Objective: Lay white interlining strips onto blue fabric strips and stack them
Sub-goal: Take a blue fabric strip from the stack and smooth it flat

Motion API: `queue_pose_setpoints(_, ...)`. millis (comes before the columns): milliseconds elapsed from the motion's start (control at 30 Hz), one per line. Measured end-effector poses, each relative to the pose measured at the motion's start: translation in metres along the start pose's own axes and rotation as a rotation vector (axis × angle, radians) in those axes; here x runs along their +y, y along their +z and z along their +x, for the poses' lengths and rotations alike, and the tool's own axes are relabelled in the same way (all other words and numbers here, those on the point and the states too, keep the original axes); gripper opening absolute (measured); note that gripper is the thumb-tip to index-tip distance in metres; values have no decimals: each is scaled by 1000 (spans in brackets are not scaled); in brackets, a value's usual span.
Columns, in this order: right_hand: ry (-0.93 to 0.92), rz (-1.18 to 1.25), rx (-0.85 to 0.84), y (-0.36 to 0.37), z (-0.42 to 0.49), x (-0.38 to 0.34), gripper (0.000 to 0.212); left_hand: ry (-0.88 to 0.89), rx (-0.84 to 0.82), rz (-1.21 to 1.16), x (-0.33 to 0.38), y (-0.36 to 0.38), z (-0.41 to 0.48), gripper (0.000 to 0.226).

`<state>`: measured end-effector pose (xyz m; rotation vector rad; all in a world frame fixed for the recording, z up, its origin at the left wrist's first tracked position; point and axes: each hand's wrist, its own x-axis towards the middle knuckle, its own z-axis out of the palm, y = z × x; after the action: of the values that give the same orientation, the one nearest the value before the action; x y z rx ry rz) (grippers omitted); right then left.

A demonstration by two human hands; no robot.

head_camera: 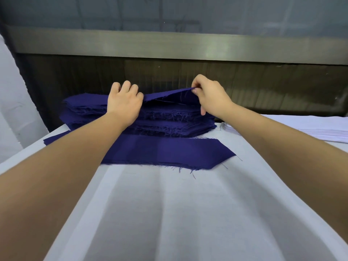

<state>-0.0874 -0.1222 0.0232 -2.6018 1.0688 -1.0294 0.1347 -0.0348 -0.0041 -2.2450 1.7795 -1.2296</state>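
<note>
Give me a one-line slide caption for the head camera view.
Left hand and right hand lift the top blue strip from the pile, white interlining stack alongside.

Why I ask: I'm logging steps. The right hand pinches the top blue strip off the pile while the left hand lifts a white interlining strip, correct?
Not quite: the head view shows the left hand gripping that same top blue strip on the pile, not interlining. The right hand pinches it; the white interlining strips lie untouched.

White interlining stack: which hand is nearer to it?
Right. The right hand pinches the top blue strip just left of the white interlining stack; the left hand holds that strip farther left.
</note>
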Motion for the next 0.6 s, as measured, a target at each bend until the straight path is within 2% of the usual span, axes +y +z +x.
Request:
queue_pose_setpoints(200, -4, 127, -27, -3, -27, 15, 8, 139, 150, -117, -6, 5, -16, 24)
queue_pose_setpoints(333, -2, 110, -30, -8, -62, 33, 8, 284, 301, -165, 7, -2, -33, 15)
queue_pose_setpoints(433, 13, 63, -69, -11, -95, 49, 7, 386, 428, -174, 20, -7, -42, 21)
queue_pose_setpoints(500, 36, 41, -77, -14, -114, 58, 7, 438, 500, -219, 32, -10, -46, 17)
queue_pose_setpoints(600, 58, 56, -41, -24, -136, 72, 11, 488, 491, -356, 56, -22, -55, 31)
